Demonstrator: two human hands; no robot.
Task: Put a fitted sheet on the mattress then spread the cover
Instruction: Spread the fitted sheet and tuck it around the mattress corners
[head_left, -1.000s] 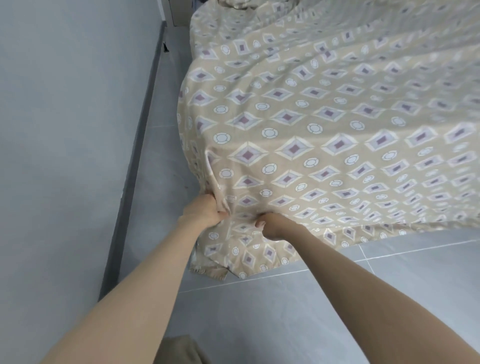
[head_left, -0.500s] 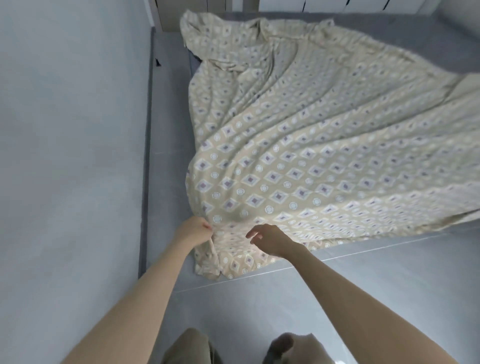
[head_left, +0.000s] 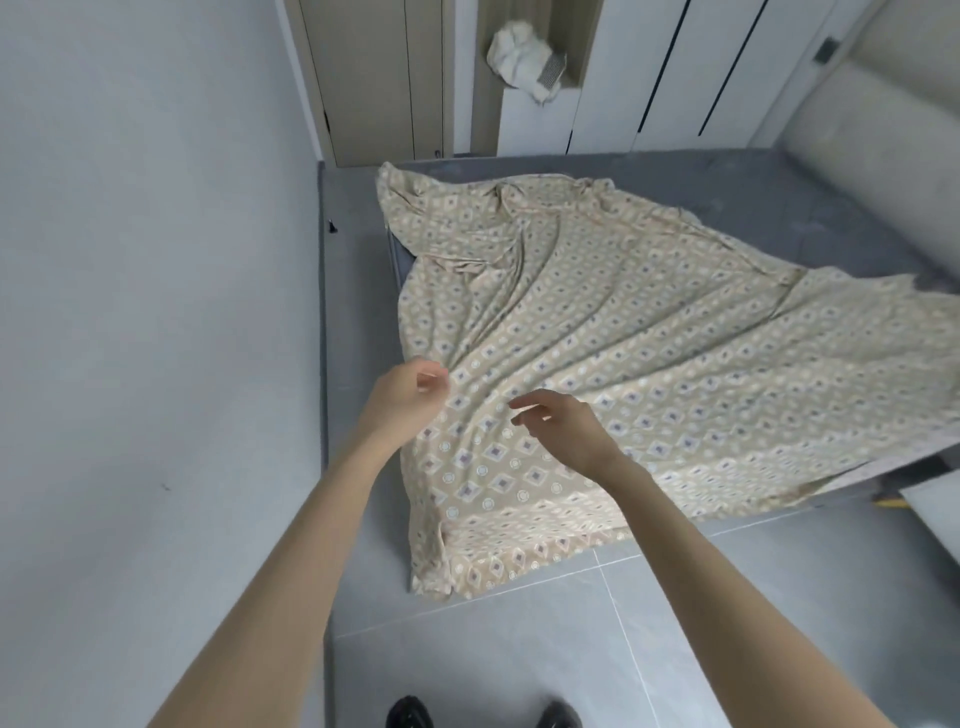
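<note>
A beige fitted sheet (head_left: 649, 364) with a diamond pattern lies crumpled across the grey mattress (head_left: 779, 197). It covers the near left corner and hangs down to the floor there. The far and right parts of the mattress are bare. My left hand (head_left: 405, 395) is at the sheet's left edge above that corner. Its thumb and fingertips pinch the cloth where the folds run together. My right hand (head_left: 566, 426) hovers just over the sheet beside it, fingers relaxed and holding nothing.
A grey wall (head_left: 156, 260) runs along the left, with a narrow strip of floor (head_left: 353, 260) between it and the bed. Wardrobe doors and a white bundle (head_left: 524, 57) stand beyond the bed. A padded headboard (head_left: 883, 130) is at the right. My shoes (head_left: 410, 714) are on the tiles.
My head has lifted, so more of the bed shows. Both hands rose from the hanging corner to the mattress top. My right hand let go of the sheet, which now drapes over the corner.
</note>
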